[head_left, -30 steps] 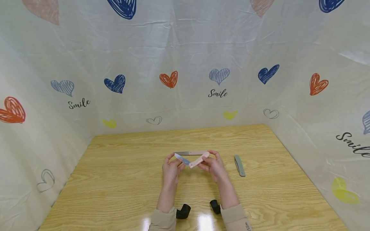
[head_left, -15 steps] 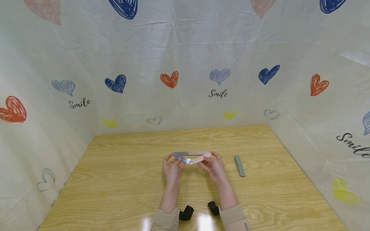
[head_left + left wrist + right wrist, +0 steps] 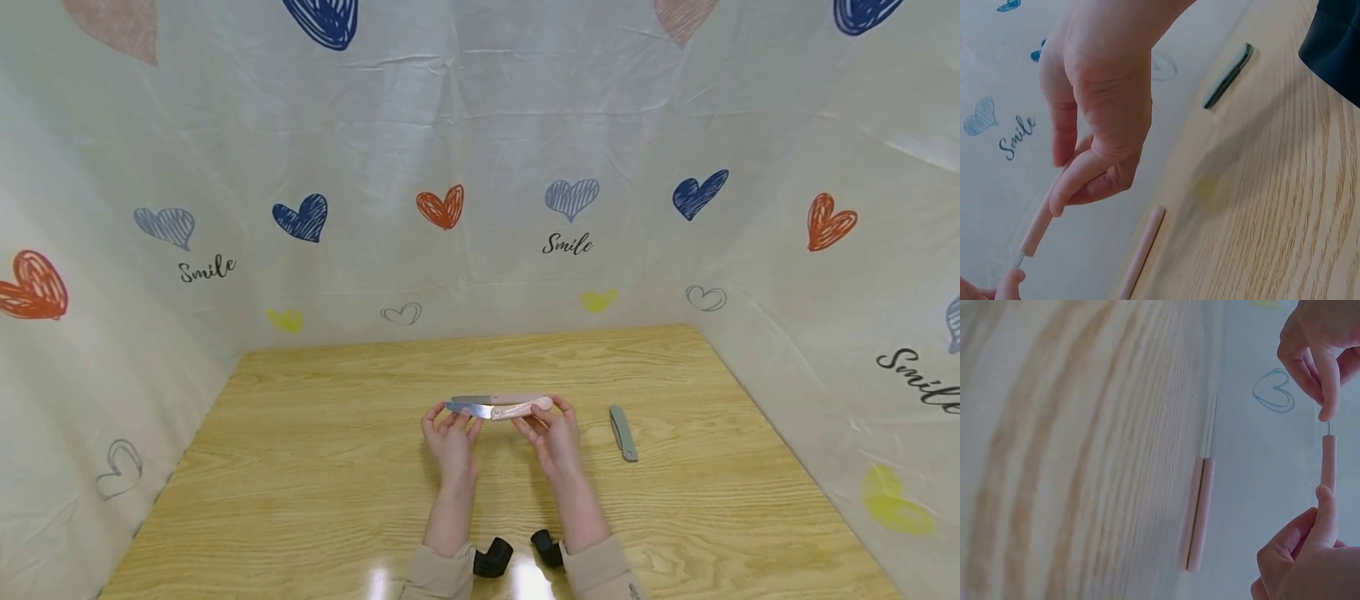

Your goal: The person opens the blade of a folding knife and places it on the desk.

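A pink-handled folding knife (image 3: 522, 409) is held between both hands, its blade unfolded nearly in line with the handle. My left hand (image 3: 452, 447) pinches the shiny blade between thumb and fingers. The handle is gripped by my right hand (image 3: 556, 437), thumb on its near face, as the right wrist view also shows. Just behind, a second pink folding knife (image 3: 506, 399) lies unfolded on the table, partly covered in the head view by the held one. To the right of my right hand lies a green folding knife (image 3: 623, 433), folded.
The wooden table (image 3: 315, 467) extends around the hands. A white cloth backdrop (image 3: 487, 125) printed with hearts and "Smile" encloses its back and sides. Black curved pieces (image 3: 492, 558) stick out at both wrists over the table's near part.
The held knife's blade has swung outward from a V-shaped angle to almost straight with the handle. Both forearms have drawn slightly closer together. The other two knives have stayed put.
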Tool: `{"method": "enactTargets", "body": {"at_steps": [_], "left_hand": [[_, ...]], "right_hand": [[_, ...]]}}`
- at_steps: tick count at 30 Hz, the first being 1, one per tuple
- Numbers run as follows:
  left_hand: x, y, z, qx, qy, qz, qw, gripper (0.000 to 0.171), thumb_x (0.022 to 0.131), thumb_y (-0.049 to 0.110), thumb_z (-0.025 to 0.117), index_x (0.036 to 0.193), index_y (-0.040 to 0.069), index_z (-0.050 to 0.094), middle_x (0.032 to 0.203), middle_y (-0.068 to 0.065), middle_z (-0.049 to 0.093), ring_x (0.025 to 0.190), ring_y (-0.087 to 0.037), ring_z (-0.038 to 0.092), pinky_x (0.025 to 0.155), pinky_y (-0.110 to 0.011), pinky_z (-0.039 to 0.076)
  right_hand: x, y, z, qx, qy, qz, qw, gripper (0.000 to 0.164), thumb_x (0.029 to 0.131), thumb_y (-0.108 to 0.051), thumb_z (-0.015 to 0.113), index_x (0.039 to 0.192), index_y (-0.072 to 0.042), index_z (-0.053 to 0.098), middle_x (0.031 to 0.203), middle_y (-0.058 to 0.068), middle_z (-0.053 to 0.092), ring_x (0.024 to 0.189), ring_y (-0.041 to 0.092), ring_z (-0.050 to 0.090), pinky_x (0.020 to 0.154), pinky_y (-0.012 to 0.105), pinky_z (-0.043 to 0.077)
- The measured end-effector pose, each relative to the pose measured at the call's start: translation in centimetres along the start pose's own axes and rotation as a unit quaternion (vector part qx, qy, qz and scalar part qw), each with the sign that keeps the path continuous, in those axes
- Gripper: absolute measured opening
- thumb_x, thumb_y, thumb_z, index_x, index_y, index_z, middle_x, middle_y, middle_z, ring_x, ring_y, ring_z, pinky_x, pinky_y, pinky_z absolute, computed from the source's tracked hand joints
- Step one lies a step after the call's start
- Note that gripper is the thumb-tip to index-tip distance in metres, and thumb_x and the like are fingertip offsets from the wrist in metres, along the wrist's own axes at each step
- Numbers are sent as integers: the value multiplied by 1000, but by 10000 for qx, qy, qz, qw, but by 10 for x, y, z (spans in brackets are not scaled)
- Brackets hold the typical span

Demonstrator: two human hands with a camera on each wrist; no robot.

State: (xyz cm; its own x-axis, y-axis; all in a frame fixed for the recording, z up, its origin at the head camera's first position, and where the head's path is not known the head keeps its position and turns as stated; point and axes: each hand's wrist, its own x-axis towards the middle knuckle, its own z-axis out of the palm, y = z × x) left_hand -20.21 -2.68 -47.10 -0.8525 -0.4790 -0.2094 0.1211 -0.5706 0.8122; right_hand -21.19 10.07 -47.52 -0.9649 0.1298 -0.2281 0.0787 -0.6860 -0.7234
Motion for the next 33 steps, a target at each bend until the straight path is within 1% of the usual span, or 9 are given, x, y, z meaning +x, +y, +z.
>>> {"method": "enactTargets", "body": {"at_steps": [6,11,19,26,33], "left_hand": [[-6,-4,3,-185,-29,180,9997,44,94,-14,45,132,-4,24,106,-18,40,90,-19,56,85,-34,58],[-7,-6,5,-245,13,201,9995,43,95,-13,44,131,-2,24,108,-19,38,93,-21,56,87,-33,57],[-7,-7,5,-275,-2,246,9993,41,96,-12,44,129,0,24,110,-20,37,94,-22,55,87,-33,56],[-8,-8,5,-352,57,337,9988,43,95,-12,45,130,0,22,109,-20,36,93,-21,54,86,-34,57],[-8,-7,5,-402,128,314,9986,50,95,-14,45,136,-2,18,109,-20,37,93,-22,54,87,-36,57]], "right_hand": [[-1,3,2,141,96,-162,9997,45,96,10,42,134,0,20,118,22,37,84,18,60,81,33,59],[-2,4,2,236,169,-219,9993,42,97,10,42,131,-1,22,120,22,36,85,19,60,82,34,58],[-2,4,2,306,179,-214,9991,42,97,10,42,132,-2,21,121,23,35,87,20,59,84,36,58],[-3,5,2,189,171,-187,9995,47,98,8,41,137,-1,17,127,25,33,91,20,59,87,36,57],[-4,6,3,173,167,-224,9995,47,98,8,43,136,0,17,121,22,35,88,19,59,87,36,56]]}}
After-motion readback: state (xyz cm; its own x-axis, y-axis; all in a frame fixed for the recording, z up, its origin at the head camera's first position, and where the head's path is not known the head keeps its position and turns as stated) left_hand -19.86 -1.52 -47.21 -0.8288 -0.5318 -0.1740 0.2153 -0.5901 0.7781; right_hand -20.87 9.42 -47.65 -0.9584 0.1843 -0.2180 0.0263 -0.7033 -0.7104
